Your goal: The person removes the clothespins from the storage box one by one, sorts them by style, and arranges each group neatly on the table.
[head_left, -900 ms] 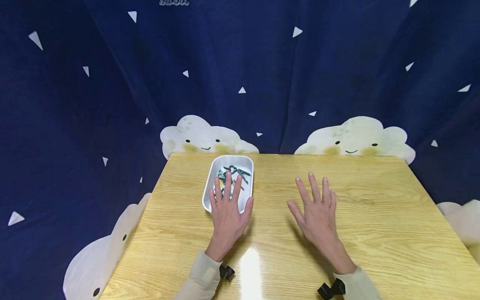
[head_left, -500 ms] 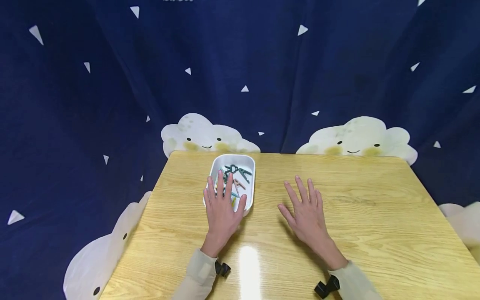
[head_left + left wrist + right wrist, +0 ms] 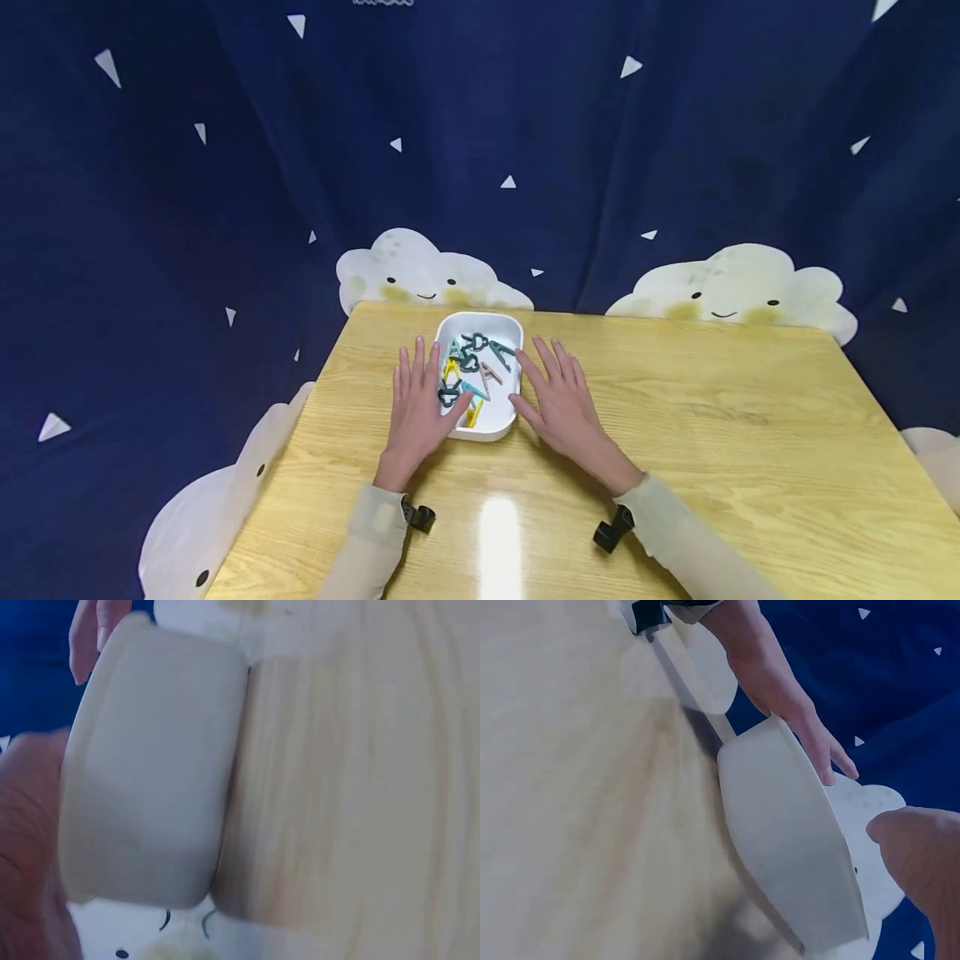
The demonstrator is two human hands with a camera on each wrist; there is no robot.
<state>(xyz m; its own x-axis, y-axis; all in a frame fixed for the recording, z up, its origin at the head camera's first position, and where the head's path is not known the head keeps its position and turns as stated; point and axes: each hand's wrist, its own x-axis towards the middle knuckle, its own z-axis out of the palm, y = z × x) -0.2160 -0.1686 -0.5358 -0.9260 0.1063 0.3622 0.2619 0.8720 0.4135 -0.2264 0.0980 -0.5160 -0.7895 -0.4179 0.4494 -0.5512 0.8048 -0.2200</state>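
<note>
A white plastic tray (image 3: 480,434) stands on the table with several small clips inside. Among them are a dark green clip (image 3: 502,353), a pink clip (image 3: 490,374) and a yellow clip (image 3: 474,414). My left hand (image 3: 417,417) is along the tray's left side, fingers straight, thumb over the near left corner. On the other side, my right hand (image 3: 564,410) has its fingers extended beside the right rim. Whether either hand touches the tray is unclear. Both wrist views show the tray's outer wall (image 3: 157,765), with my right thumb (image 3: 919,844) apart from it in the right wrist view.
The wooden table (image 3: 720,467) extends widely to the right of the tray. Behind it hangs a dark blue curtain (image 3: 555,117) printed with white triangles and clouds. A bright reflection lies on the tabletop between the forearms.
My left hand has moved from over the tray to its left side. The right hand has moved left to the tray's right rim. The clips now show more fully; the head view has shifted slightly.
</note>
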